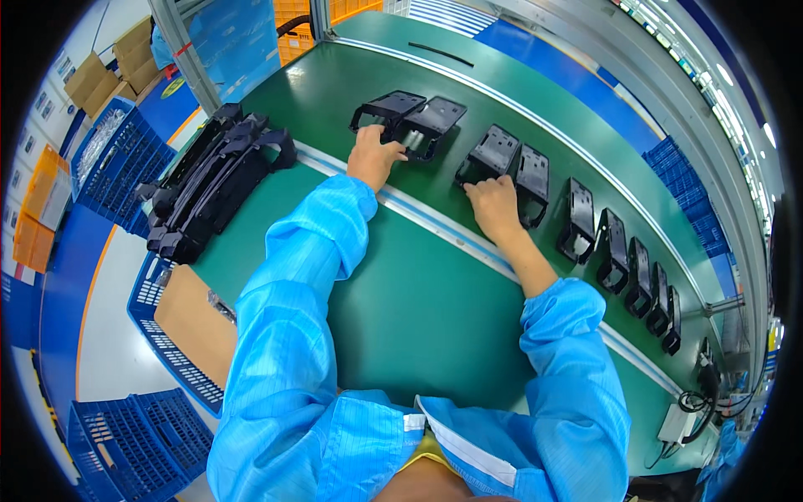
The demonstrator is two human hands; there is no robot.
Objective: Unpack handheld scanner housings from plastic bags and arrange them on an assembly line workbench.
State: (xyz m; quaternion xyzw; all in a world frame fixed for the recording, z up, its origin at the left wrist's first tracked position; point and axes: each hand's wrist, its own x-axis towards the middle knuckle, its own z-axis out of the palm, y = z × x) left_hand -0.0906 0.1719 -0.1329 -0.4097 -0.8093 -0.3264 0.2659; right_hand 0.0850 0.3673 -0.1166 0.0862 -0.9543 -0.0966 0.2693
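Observation:
Two black plastic housings, the left one (pixel 393 104) and its neighbour (pixel 442 115), lie side by side on the far part of the green table. My left hand (pixel 374 159) has its fingers and thumb closed at the near end of the left housing. Farther right lies another pair: a housing (pixel 493 149) and a second one (pixel 533 174) touching it. At the near end of that pair's left housing, my right hand (pixel 495 209) grips the edge with bent fingers. Metallic parts show inside some housings. My fingertips are partly hidden.
More black housings (pixel 579 219) stand in a row toward the right. Black plastic frames (pixel 222 180) are stacked at the table's left edge. A metal rail (pixel 435 219) crosses the green table (pixel 418 326). Blue baskets (pixel 138 439) stand left; a white box (pixel 676 424) with cables sits right.

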